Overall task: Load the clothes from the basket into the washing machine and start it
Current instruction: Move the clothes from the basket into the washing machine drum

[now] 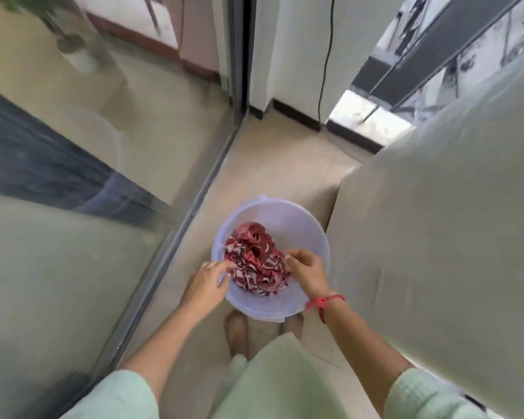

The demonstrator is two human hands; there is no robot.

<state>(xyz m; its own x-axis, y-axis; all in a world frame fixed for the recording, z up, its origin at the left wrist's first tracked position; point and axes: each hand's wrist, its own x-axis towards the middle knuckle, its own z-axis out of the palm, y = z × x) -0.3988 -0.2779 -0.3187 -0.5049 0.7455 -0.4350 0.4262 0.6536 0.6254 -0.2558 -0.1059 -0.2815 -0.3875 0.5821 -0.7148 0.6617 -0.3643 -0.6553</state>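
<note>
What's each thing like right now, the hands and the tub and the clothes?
basket: upright on the floor, clothes inside.
clothes: bunched in the basket, not lifted out.
left hand: fingers at the clothes' edge, grip unclear.
right hand: fingers curled on the clothes.
pale cover: draped over something big on the right.

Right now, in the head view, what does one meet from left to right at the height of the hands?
First the glass door → left hand → red patterned cloth → right hand → pale cover.
</note>
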